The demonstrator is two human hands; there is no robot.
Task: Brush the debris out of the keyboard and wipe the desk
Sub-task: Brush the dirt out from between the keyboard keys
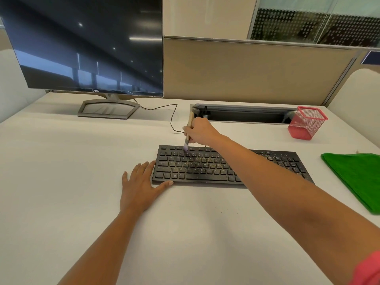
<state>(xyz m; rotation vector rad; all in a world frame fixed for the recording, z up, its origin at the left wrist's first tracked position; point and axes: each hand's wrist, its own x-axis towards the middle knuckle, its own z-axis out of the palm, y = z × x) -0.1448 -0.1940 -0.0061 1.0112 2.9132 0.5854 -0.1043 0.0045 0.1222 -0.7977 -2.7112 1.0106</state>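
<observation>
Pale desk (61, 161), walled at the back by a beige partition (246, 68), with frosted glass (308, 21) above. Back left, a dark monitor (88, 44); back right, a red mesh cup (306, 123) beside a cable slot (246, 115). Green cloth (357, 177) flat at the right edge. At centre, a black keyboard (205, 167) speckled with debris (273, 156). Right hand (200, 131) curled round a brush (191, 118), bristles on the upper left keys, forearm hiding part of the keyboard's right half. Left hand (141, 182) flat, fingers straight, thumb against the keyboard's near left corner.
</observation>
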